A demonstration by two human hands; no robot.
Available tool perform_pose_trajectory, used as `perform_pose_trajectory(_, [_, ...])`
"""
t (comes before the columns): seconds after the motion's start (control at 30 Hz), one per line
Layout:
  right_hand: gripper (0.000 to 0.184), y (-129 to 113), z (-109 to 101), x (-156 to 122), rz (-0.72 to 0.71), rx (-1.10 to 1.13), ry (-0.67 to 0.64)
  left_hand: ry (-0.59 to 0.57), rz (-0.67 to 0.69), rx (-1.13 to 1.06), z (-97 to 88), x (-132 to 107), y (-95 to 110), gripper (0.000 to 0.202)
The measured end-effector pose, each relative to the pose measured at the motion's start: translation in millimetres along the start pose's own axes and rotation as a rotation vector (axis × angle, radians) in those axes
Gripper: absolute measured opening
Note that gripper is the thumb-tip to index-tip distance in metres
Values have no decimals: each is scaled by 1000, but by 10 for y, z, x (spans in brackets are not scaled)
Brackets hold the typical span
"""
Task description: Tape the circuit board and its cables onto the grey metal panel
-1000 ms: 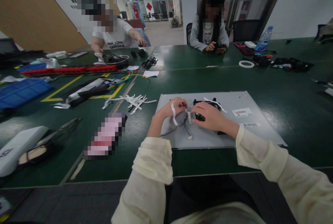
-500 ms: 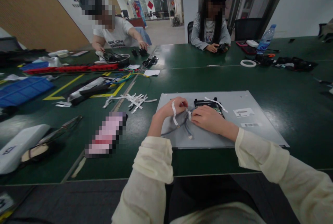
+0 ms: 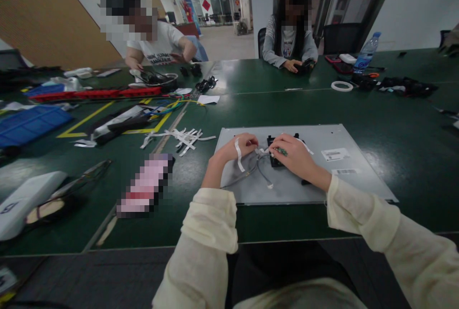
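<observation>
A flat grey metal panel (image 3: 344, 182) lies before me, with thin grey cables (image 3: 264, 175) running over its left half. My left hand (image 3: 241, 148) is closed in a pinch on the cables near the panel's upper left, and a strip of white tape (image 3: 239, 156) clings to its back. From there a short white tape piece (image 3: 263, 151) reaches to my right hand (image 3: 297, 158), whose fingertips pinch its other end. Under and beside the right fingers show a black bracket (image 3: 275, 161) and a bit of green circuit board (image 3: 282, 151), partly hidden by the hand.
Left of the panel lie a pile of white tape strips (image 3: 188, 139) and a phone (image 3: 145, 187). A tape roll (image 3: 342, 86) and water bottle (image 3: 367, 53) stand far right. A blue basket (image 3: 32, 125) is at left. Two people sit across the table.
My right hand has shifted up and turned, drawing the white tape away from my left hand. The loose cable end has swung slightly right. My left hand has barely moved.
</observation>
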State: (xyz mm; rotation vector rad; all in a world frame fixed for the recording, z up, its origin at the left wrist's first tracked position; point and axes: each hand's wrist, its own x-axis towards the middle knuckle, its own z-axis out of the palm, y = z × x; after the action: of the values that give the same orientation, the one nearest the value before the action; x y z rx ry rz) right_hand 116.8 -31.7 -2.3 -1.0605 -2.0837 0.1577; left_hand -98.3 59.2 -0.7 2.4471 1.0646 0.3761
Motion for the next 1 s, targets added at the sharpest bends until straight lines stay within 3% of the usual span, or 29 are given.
perform_pose_trajectory(0.17, [12,10,9,-1,6,4,28,144,-134,-27,-72,-21,125,28])
perform_pose_trajectory(0.23, [12,17,12,1,12,5,44,57,-176,-71,-119,-53,200,38])
perform_pose_trajectory(0.37, [12,25,20,4,16,9,71,-257,-215,-99,-175,-124,337,47])
perform_pose_trajectory(0.5, [12,22,26,2,13,0,91,-419,-208,-161,-161,-148,397,45])
perform_pose_trajectory(0.8, [12,51,23,10,43,47,138,-490,-325,-195,-194,-160,463,30])
perform_pose_trajectory(1.0, [13,4,0,0,-54,37,65,-472,-335,-159,-193,-164,395,30])
